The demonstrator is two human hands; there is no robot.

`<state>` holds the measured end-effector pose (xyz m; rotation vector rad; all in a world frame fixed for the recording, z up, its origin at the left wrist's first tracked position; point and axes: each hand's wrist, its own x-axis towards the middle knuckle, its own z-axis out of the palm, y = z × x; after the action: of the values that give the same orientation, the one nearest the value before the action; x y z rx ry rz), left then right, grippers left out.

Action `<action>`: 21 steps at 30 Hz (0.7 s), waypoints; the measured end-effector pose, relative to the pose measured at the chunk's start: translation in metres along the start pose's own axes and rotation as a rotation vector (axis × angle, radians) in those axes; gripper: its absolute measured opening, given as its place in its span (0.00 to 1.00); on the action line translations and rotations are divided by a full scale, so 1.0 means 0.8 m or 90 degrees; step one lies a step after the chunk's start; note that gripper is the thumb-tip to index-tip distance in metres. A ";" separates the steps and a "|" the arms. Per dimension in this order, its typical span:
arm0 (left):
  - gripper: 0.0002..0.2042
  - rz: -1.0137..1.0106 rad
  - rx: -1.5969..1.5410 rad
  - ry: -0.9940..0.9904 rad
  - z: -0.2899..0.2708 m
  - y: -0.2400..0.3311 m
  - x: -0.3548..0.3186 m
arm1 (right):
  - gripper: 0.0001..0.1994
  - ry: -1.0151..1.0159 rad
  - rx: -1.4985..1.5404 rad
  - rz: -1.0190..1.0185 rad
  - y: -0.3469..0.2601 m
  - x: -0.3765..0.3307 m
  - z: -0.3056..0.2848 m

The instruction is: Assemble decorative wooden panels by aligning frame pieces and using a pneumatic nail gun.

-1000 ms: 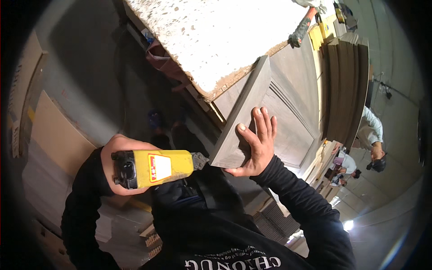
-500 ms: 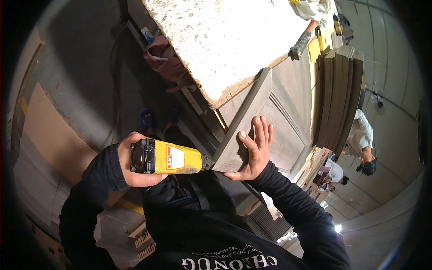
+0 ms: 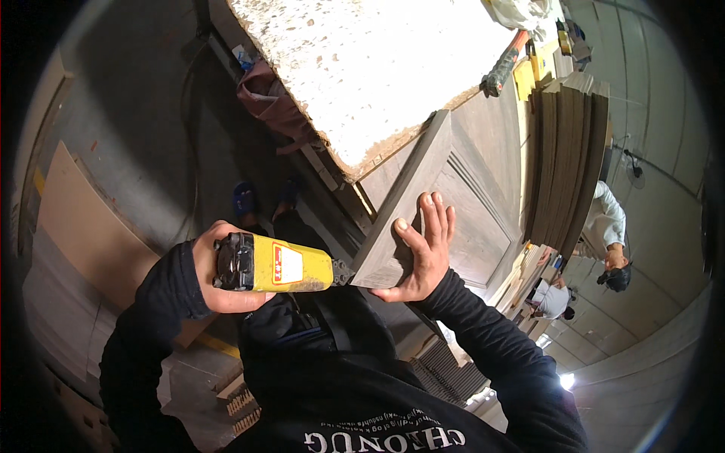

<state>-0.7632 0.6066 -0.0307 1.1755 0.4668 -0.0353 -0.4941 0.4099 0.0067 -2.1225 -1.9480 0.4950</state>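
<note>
My left hand (image 3: 204,275) is closed round a yellow nail gun (image 3: 298,266) with a black end cap. The gun's narrow metal nose meets the near corner of a grey wood-grain panel door (image 3: 476,204), which has a raised frame and grooved moulding. On that same corner my right hand (image 3: 427,253) lies with fingers spread, its thumb apart and its heel at the frame's lower edge. The gun's handle and trigger are mostly hidden behind its body and my left hand.
Beyond the door is a brightly lit, rough-edged board (image 3: 370,75). A hammer-like tool with a dark grip (image 3: 502,72) rests at its right edge. Stacked brown panels (image 3: 566,166) stand right, near two people (image 3: 608,226). Pale sheets (image 3: 83,241) lean at left.
The gun, door corner and both hands have shifted slightly left in the picture, with the nose still at the corner. The people in the background have moved a little.
</note>
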 end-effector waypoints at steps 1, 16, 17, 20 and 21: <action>0.19 0.000 0.000 0.000 0.000 -0.001 0.000 | 0.46 0.001 0.000 -0.001 0.000 0.000 0.000; 0.23 -0.036 0.017 0.015 0.009 -0.009 -0.008 | 0.45 0.007 0.006 0.005 0.002 -0.001 -0.001; 0.23 -0.039 0.004 0.026 0.010 -0.006 -0.009 | 0.45 0.011 0.008 0.003 0.002 -0.002 -0.001; 0.23 -0.040 -0.013 0.035 0.010 -0.008 -0.010 | 0.45 0.007 0.007 0.001 0.001 -0.003 0.000; 0.23 -0.038 -0.017 0.033 0.009 -0.008 -0.010 | 0.45 0.008 0.007 0.000 0.001 -0.002 0.000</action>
<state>-0.7698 0.5957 -0.0314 1.1374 0.5471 -0.0503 -0.4937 0.4079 0.0063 -2.1132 -1.9342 0.4910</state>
